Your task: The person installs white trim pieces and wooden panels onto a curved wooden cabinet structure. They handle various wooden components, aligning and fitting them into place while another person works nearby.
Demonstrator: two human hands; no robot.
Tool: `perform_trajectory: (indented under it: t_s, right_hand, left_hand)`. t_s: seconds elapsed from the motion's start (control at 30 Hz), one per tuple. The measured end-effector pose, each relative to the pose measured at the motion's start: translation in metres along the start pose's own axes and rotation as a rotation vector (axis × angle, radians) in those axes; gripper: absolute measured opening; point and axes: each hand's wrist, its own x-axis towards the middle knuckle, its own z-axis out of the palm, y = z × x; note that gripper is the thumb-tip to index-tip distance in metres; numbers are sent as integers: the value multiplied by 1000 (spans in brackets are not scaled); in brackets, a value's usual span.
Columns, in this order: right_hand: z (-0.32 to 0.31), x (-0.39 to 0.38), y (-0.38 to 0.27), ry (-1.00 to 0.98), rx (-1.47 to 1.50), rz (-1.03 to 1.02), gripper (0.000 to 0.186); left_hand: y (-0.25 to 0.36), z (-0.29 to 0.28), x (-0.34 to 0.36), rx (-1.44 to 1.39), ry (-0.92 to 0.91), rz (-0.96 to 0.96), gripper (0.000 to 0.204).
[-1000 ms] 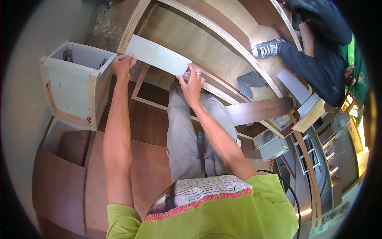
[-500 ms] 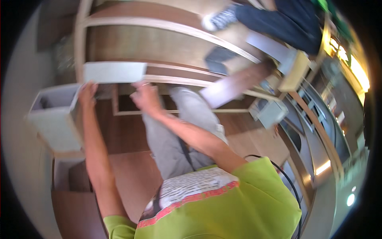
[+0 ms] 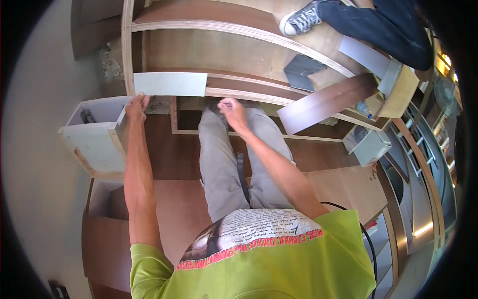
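Observation:
A pale, flat rectangular strip (image 3: pixel 170 84) lies along the near edge of the wooden shelf frame (image 3: pixel 226 93), at its left end. My left hand (image 3: pixel 137 106) has its fingers closed at the strip's lower left corner, beside a white open box (image 3: pixel 102 139). Over my knees, my right hand (image 3: pixel 232 113) is apart from the strip's right end. Its fingers are curled in together, and whatever they may hold is too small to make out.
At the upper right a co-worker's dark-trousered leg and sneaker (image 3: pixel 301 20) rest on the frame. A long brown board (image 3: pixel 328 103) leans across it, near a plastic bottle (image 3: pixel 364 109). A small pale box (image 3: pixel 369 145) stands at right; a black cable (image 3: pixel 367 236) runs beside me.
My right hand has drawn away from the strip's right end, toward the right. My left hand stays at the strip's left corner. The whole view has shifted and become sharper.

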Motion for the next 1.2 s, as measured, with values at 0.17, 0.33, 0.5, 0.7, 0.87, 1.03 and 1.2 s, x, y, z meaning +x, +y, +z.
perform_trajectory:
  t_s: [0.17,0.33,0.5,0.7,0.87,1.03,1.2]
  right_hand:
    - [79,21,-4,131,573,426,25]
    - [94,30,-12,209,638,531,28]
    - [100,26,-17,279,669,542,27]
    - [95,26,-17,224,661,529,26]
    - [95,27,-21,234,649,558,26]
    - [94,28,-21,227,660,574,25]
    - [98,27,-19,237,683,562,25]
  left_hand:
    - [8,14,-9,-44,47,19,20]
    - [11,15,-14,-9,50,-8,18]
    - [11,15,-17,-7,77,0,14]
    - [13,18,-18,-34,84,10,13]
    - [3,26,-21,31,217,135,18]
    - [1,24,-20,20,182,142,22]
    - [5,22,-20,-29,179,78,21]
